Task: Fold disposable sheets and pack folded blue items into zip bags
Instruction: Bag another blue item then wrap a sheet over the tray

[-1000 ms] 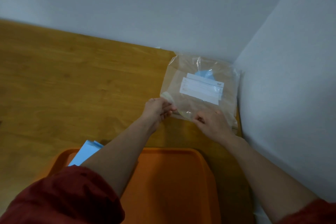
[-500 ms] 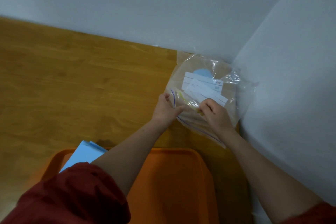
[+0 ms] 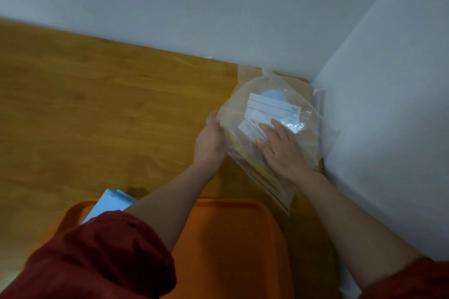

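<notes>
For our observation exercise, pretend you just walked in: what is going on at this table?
A person in red sleeves is working on a clear zip bag in the corner of the wooden table. The left hand grips the bag's left edge while the right hand lies flat on top, fingers straight, pressing it. A blue item shows through the plastic beside a white label. Folded blue sheets sit at the far left corner of the orange tray.

Clear zip bags: white label panels printed with ruled lines only. One small corner mark, too blurred to read. No legible text, brand or number.
</notes>
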